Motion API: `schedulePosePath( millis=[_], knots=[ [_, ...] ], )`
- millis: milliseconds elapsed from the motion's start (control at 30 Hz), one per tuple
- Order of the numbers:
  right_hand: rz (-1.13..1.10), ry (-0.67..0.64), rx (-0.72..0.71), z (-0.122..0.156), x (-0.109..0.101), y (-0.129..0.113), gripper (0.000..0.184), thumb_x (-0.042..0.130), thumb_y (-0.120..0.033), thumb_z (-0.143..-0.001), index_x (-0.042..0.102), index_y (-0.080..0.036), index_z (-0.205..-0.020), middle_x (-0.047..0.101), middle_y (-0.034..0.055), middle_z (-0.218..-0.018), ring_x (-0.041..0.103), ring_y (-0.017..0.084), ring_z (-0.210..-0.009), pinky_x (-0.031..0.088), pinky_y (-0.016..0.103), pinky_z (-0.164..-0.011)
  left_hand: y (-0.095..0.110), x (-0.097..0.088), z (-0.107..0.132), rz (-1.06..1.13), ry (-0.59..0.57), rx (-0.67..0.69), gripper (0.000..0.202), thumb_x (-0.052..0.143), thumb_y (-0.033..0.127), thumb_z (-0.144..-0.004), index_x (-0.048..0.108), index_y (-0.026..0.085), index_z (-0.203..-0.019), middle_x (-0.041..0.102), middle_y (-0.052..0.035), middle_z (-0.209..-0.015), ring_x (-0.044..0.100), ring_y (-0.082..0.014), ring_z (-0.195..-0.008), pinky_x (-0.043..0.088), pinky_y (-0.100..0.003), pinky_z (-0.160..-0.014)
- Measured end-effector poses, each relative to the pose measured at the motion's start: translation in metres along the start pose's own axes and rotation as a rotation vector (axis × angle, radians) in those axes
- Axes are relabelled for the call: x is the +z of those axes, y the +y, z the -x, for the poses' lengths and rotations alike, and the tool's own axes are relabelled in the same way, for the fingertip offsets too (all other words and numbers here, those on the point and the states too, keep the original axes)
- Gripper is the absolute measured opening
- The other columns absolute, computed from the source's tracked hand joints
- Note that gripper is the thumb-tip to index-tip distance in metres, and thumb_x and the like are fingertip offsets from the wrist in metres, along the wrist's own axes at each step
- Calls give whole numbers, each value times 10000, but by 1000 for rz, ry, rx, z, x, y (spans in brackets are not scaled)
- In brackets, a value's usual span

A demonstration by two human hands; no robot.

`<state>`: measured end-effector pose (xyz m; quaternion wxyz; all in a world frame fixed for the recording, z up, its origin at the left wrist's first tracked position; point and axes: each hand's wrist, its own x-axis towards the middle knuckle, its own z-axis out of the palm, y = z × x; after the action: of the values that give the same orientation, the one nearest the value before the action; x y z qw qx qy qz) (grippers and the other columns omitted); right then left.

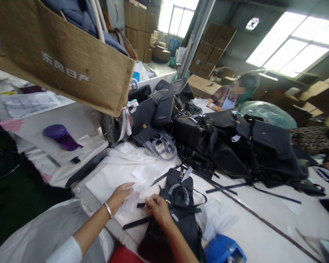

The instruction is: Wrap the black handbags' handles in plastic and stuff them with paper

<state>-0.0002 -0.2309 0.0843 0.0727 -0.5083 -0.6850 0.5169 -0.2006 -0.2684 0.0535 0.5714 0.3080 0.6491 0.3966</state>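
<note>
A black handbag (181, 215) lies on the white table (263, 226) right in front of me, its straps spread out. My right hand (157, 209) is closed on a black strap (141, 205) at the bag's left side. My left hand (120, 196), with a bracelet at the wrist, rests with loosely curled fingers on a clear plastic wrapper (131, 199) over white sheets (123, 171). A second strap (135, 223) runs out to the lower left of the bag.
A big heap of black bags (230, 142) fills the table's middle. A jute tote (63, 54) hangs at upper left. A purple object (60, 136) lies on the left. A blue object (224, 250) sits at the near edge. A person (230, 95) sits beyond the heap; cardboard boxes stand behind.
</note>
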Motion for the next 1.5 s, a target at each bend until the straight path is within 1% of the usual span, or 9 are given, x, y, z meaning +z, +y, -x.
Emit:
schedulePosePath(
  millis=[67, 167, 300, 533, 700, 1000, 1100, 1300, 1500],
  knots=[
    [-158, 16, 45, 0, 10, -3, 414, 298, -522, -911, 506, -164, -928, 637, 57, -806, 645, 166, -682, 483, 243, -528, 11, 11, 9, 176, -57, -13, 564, 574, 417, -816, 486, 150, -1305, 733, -115, -912, 690, -224, -791, 515, -342, -732],
    [-465, 98, 126, 1, 23, -5, 526, 521, -640, -750, 445, -186, -1004, 584, 9, -761, 626, 157, -611, 481, 243, -478, 25, 30, 19, 465, -107, -35, 618, 650, 359, -767, 476, 183, -1334, 728, -93, -957, 681, -211, -811, 507, -321, -746],
    [-761, 183, 187, 7, 24, -1, 576, 696, -638, -561, 486, -190, -857, 536, -43, -620, 514, 95, -463, 458, 236, -479, 33, 47, 26, 575, -117, -36, 649, 628, 286, -784, 408, 179, -1385, 719, -104, -997, 673, -211, -847, 500, -325, -769],
    [-726, 222, 182, 17, 9, 6, 502, 653, -658, -625, 475, -189, -634, 471, -65, -414, 379, 61, -343, 314, 189, -380, 29, 53, 33, 652, -225, -80, 622, 636, 241, -787, 427, 159, -1367, 695, -143, -1083, 673, -220, -888, 497, -333, -797],
    [-690, 222, 178, 26, 7, -1, 529, 521, -716, -711, 480, -189, -697, 512, -50, -440, 431, 80, -354, 345, 190, -377, 30, 61, 33, 655, -203, -97, 587, 659, 200, -768, 480, 147, -1324, 700, -146, -1080, 679, -201, -876, 499, -276, -759],
    [-591, 305, 162, 32, 3, 0, 291, 609, -438, -717, 470, -183, -691, 474, -69, -460, 407, 72, -368, 321, 182, -384, 37, 78, 34, 742, -207, -122, 628, 684, 213, -747, 471, 201, -1338, 704, -121, -1096, 674, -230, -969, 526, -319, -829],
    [-552, 236, 118, 45, -4, -6, 224, 596, -356, -734, 474, -182, -663, 463, -69, -447, 388, 68, -373, 288, 177, -395, 39, 76, 24, 807, -221, -134, 609, 667, 188, -776, 452, 203, -1345, 686, -125, -1135, 643, -232, -1050, 515, -333, -882],
    [-449, -161, -4, 95, -22, -17, 75, 581, -228, -733, 582, -169, -687, 560, -41, -590, 479, 87, -526, 343, 176, -507, 43, 68, -31, 832, -293, -123, 546, 594, 99, -822, 447, 190, -1340, 672, -104, -1154, 670, -149, -960, 525, -230, -807],
    [-280, -115, 63, 104, -24, 1, 162, 642, -333, -715, 597, -191, -649, 563, -32, -554, 516, 120, -543, 363, 202, -527, 53, 91, -67, 791, -450, -170, 585, 640, 121, -810, 438, 217, -1350, 664, -126, -1152, 679, -169, -927, 537, -284, -798]
  ],
)
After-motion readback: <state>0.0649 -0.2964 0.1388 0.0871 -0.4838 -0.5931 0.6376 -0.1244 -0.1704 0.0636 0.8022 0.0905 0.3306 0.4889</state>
